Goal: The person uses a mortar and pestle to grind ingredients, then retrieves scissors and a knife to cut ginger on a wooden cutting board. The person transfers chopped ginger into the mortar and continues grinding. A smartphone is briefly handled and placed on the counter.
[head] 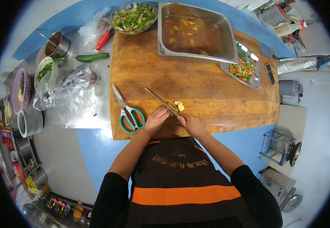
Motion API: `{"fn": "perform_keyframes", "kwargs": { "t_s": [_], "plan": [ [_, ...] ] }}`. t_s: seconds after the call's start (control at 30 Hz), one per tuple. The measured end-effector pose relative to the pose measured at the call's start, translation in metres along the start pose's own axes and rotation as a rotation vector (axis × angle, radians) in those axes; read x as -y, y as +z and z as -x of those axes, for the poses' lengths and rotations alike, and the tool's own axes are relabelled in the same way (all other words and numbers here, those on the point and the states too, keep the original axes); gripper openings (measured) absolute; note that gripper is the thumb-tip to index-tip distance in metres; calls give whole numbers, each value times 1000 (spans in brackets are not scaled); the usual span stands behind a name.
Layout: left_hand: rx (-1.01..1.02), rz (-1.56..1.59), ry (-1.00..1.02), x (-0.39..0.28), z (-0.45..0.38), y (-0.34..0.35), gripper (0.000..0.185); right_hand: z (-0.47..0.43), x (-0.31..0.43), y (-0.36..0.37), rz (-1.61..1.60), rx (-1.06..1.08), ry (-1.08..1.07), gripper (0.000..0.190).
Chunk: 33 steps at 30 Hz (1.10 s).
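My right hand (192,125) grips the handle of a kitchen knife (161,100), whose blade points away to the upper left over the wooden cutting board (216,114). Close against the near side of the blade, my left hand (157,119) has its fingers bent together; whether they pin a piece under them is hidden. Pale yellow slices (179,106), which look like ginger, lie just beyond the blade. Kitchen scissors (129,112) with teal-rimmed handles rest to the left of my left hand, blades pointing away.
At the board's far edge stand a deep steel pan (197,54) of brown liquid and a glass bowl (133,17) of cut green vegetables. A divided steel tray (256,81) of chopped peppers and a phone (270,74) lie right. Left are a cucumber (92,57) and plastic bags (73,82).
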<state>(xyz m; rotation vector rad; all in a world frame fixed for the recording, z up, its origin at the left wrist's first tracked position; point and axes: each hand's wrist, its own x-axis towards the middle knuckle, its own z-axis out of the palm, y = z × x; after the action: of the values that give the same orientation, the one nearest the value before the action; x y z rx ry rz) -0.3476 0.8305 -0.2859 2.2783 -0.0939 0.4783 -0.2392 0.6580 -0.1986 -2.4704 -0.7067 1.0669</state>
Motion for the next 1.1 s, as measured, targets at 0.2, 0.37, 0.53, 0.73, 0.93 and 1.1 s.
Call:
{"fn": "perform_keyframes", "kwargs": {
  "t_s": [0.2,0.37,0.53,0.73,0.93,1.1],
  "plan": [
    [1,-15,-36,-1,5,0,25,19,5,-37,-10,133,-53,55],
    [10,6,-43,-2,3,1,27,30,-4,-11,3,-15,-100,42],
    [-5,5,-30,3,9,2,27,-8,-5,-19,-229,165,118,47],
    [-21,-26,-15,-6,1,-7,23,44,-2,-36,-56,42,-130,54],
    [-46,42,-26,2,6,0,27,0,-22,3,-185,53,51,49],
    [-2,-10,-58,0,-2,4,25,25,-3,-38,-66,107,36,53]
  ]
}}
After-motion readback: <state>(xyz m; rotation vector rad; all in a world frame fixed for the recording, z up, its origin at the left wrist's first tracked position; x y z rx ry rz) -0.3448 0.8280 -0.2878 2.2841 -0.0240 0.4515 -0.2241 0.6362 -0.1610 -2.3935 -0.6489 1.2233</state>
